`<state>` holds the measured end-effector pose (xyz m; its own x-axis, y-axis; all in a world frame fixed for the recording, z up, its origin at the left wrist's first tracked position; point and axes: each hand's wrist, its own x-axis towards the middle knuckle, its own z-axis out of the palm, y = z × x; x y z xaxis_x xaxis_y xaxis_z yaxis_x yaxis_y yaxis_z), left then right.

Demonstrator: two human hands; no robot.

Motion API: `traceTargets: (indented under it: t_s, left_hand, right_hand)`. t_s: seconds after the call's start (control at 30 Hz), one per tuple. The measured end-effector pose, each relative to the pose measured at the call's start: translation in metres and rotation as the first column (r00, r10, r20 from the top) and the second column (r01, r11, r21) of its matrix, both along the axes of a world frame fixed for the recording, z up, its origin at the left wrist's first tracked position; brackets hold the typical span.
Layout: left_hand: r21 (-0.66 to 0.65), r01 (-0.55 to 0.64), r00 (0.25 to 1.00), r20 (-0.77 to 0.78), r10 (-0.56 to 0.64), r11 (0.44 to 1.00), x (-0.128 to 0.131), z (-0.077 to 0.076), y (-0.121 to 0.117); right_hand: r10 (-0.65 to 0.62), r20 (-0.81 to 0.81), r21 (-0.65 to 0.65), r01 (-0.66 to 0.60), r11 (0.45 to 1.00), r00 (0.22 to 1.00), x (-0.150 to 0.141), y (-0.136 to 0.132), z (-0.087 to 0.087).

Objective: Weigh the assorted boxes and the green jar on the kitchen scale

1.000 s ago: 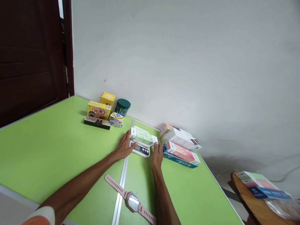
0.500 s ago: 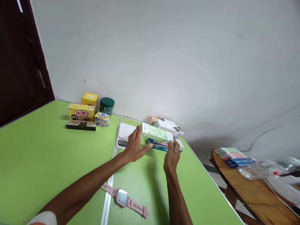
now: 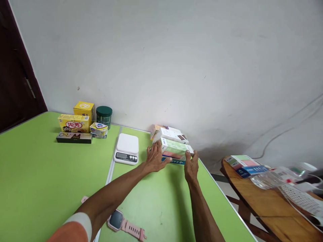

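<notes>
My left hand [image 3: 155, 157] and my right hand [image 3: 191, 166] hold the two ends of a pale green and white box [image 3: 176, 147]. The box rests on top of a pink box and a blue box [image 3: 174, 160] stacked at the right rear of the green table [image 3: 45, 174]. Behind that stack lies a white box [image 3: 169, 133]. A white kitchen scale [image 3: 127, 148] stands bare to the left of my left hand.
Yellow boxes [image 3: 74, 123], a dark green jar [image 3: 104, 115] and a long black box [image 3: 74, 137] sit at the back left. A pink wristwatch [image 3: 120, 223] lies near my left forearm. A round wooden table [image 3: 267, 201] with boxes and plastic stands to the right.
Both hands lifted the pale green box off the scale and carried it right onto the stack of boxes. The scale's plate is now bare. The view swung right.
</notes>
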<state>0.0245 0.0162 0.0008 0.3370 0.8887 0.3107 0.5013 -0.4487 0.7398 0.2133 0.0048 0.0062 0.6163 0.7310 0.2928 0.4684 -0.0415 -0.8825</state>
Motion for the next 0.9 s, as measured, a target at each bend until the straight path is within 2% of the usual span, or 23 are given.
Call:
traceTargets:
  t_s: [0.1, 0.2, 0.3, 0.37, 0.43, 0.53, 0.57, 0.63, 0.73, 0.8, 0.83, 0.87, 0.9]
  left_hand:
    - [-0.018, 0.012, 1.0, -0.021, -0.012, 1.0, -0.003, 0.002, 0.002]
    - [-0.04, 0.058, 0.998, -0.012, -0.059, 0.997, -0.014, 0.011, -0.009]
    - [0.023, 0.15, 0.988, 0.014, -0.151, 0.988, -0.042, 0.018, -0.034]
    - [0.113, 0.181, 0.983, 0.023, -0.184, 0.977, -0.072, 0.017, -0.052]
    - [0.184, 0.117, 0.992, 0.026, -0.124, 0.976, -0.111, 0.012, -0.067]
    - [0.245, -0.173, 0.985, 0.052, 0.165, 0.954, -0.182, 0.001, -0.077]
    - [0.262, -0.297, 0.955, 0.075, 0.287, 0.918, -0.208, -0.003, -0.077]
    - [0.296, -0.525, 0.85, 0.138, 0.508, 0.798, -0.259, -0.011, -0.075]
    - [0.305, -0.756, 0.648, 0.228, 0.727, 0.579, -0.328, -0.021, -0.07]
    - [0.254, -0.85, 0.521, 0.262, 0.813, 0.462, -0.366, -0.029, -0.065]
    - [0.212, -0.88, 0.472, 0.27, 0.839, 0.426, -0.381, -0.034, -0.062]
    - [0.16, -0.899, 0.437, 0.276, 0.856, 0.407, -0.393, -0.039, -0.059]
    - [0.105, -0.908, 0.417, 0.282, 0.864, 0.405, -0.402, -0.044, -0.056]
  right_hand:
    - [0.057, 0.013, -0.001, -0.057, 0.998, 0.998, 0.0, -0.001, -0.001]
    - [0.053, 0.039, -0.009, -0.053, 0.999, 0.998, -0.006, -0.014, 0.002]
    - [-0.008, 0.106, 0.017, 0.006, 1.0, 0.994, -0.021, -0.038, 0.006]
    - [-0.028, 0.159, 0.092, 0.014, 0.996, 0.987, -0.038, -0.054, 0.009]
    - [0.0, 0.21, 0.184, -0.039, 0.982, 0.978, -0.06, -0.068, 0.013]
    - [0.131, 0.279, 0.236, -0.201, 0.951, 0.951, -0.108, -0.078, 0.02]
    - [0.199, 0.293, 0.229, -0.27, 0.935, 0.935, -0.127, -0.078, 0.022]
    - [0.373, 0.289, 0.201, -0.437, 0.877, 0.882, -0.172, -0.076, 0.023]
    - [0.674, 0.205, 0.125, -0.702, 0.701, 0.709, -0.248, -0.067, 0.014]
    - [0.806, 0.097, 0.077, -0.811, 0.58, 0.585, -0.3, -0.057, 0.001]
    - [0.839, 0.02, 0.065, -0.838, 0.542, 0.544, -0.324, -0.05, -0.007]
    - [0.849, -0.061, 0.059, -0.847, 0.528, 0.525, -0.346, -0.043, -0.015]
    - [0.838, -0.132, 0.052, -0.84, 0.539, 0.53, -0.367, -0.036, -0.023]
